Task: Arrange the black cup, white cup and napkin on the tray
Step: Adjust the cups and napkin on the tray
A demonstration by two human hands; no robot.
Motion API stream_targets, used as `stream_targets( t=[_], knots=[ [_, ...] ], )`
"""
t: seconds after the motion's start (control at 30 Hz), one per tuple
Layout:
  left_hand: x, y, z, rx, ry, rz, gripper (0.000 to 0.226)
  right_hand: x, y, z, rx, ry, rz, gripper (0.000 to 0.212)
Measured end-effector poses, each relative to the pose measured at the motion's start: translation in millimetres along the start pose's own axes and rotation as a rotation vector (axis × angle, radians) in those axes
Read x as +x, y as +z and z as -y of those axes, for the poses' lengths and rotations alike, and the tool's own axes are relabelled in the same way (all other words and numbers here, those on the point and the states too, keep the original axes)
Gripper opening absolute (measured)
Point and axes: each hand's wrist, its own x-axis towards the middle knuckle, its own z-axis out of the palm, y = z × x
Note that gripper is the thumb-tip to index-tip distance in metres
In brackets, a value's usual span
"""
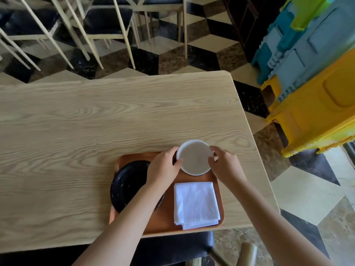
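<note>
An orange tray (166, 215) lies at the near edge of the wooden table. On its right front part rests a folded white napkin (196, 204). A white cup (195, 157), seen from above, is at the tray's far right corner. My left hand (163, 169) holds its left rim and my right hand (224, 166) holds its right rim. A thin black edge, likely the black cup (174, 158), shows just under and beside the white cup; most of it is hidden. A black plate (128, 185) fills the tray's left side, partly under my left forearm.
The light wooden table (96, 121) spreads far and left of the tray. Its right edge is close beside the tray. Stacked coloured plastic stools (315, 89) stand on the floor at the right. Pale chairs (107, 24) stand beyond the table. A dark chair seat (172, 244) is below the near edge.
</note>
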Motion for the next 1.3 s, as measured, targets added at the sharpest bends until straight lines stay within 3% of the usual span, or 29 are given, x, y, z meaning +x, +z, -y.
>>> stream_targets(
  t=[0.33,0.63,0.73,0.83,0.9,1.0,1.3],
  knots=[
    [-7.6,-12.6,21.3,-0.115,-0.076,-0.026,0.022,-12.6,10.8,8.7,0.134,0.024,0.01,0.039],
    [-17.7,-9.3,30.0,-0.12,-0.05,-0.066,0.03,-22.1,10.6,11.7,0.18,0.043,0.01,0.034],
    [-37.7,-11.7,29.6,-0.176,-0.04,-0.202,0.031,-45.4,7.1,2.1,0.146,0.043,-0.019,0.026],
    [-74.3,-4.6,26.6,-0.115,0.118,-0.378,0.035,-80.9,11.2,-16.4,-0.055,-0.089,-0.127,0.033],
    [-101.3,13.6,21.6,-0.033,0.264,-0.287,0.039,-103.2,20.9,-25.7,-0.188,-0.218,-0.162,0.041],
    [-129.4,51.6,15.9,0.149,0.392,-0.086,0.044,-125.3,41.2,-34.4,-0.325,-0.299,-0.025,0.052],
    [-135.6,82.1,11.3,0.39,0.213,0.123,0.052,-129.6,66.4,-49.2,-0.443,-0.269,0.098,0.052]
  ],
)
